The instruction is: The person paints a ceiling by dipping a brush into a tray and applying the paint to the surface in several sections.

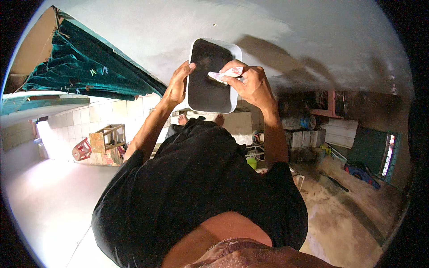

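A rectangular pan (209,96), dark inside with a pale rim and wall, is tilted so that its inside faces me. My left hand (178,82) is closed on its left edge, thumb over the rim and the other fingers hidden behind. Over the pan's right side, my right hand (253,85) pinches a crumpled white cloth with pinkish marks (225,73). The cloth's tip lies over the dark inside; whether it presses on the surface is hard to tell.
Beyond the pan rises a grey-white wall (178,22). A dark green curtain (89,58) hangs at the left, above a wooden frame stand (113,137) and a red stool (82,149). Cluttered shelving and a pink frame (331,105) stand at the right. A light-green container (252,162) is below my right arm.
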Demonstrator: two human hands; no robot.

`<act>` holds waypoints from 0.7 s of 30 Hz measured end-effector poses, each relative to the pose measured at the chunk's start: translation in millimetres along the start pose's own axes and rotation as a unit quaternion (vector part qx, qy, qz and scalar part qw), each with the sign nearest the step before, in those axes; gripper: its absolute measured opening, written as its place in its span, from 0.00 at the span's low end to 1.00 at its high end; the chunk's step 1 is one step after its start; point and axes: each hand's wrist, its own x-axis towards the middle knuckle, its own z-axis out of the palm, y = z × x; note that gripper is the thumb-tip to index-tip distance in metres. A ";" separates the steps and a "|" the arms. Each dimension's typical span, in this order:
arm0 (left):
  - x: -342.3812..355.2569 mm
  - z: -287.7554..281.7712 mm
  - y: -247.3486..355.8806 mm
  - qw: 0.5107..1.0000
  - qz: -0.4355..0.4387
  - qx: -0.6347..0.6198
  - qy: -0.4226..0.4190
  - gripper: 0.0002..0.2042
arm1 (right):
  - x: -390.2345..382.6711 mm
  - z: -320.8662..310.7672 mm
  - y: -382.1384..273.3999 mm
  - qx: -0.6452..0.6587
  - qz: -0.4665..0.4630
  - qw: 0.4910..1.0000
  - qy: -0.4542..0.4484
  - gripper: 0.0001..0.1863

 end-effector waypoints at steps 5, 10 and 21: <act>8.0 -13.2 -10.0 0.998 -0.013 0.008 -0.055 0.23 | 2.9 3.8 -4.8 -0.003 -0.007 0.997 0.072 0.08; 10.0 -16.1 -17.0 0.996 -0.010 0.013 -0.085 0.26 | 9.1 8.8 2.7 -0.044 -0.038 0.985 0.161 0.10; 7.0 12.3 -30.9 0.997 -0.053 -0.006 -0.057 0.24 | -27.2 -11.8 2.9 -0.081 -0.006 0.950 0.300 0.10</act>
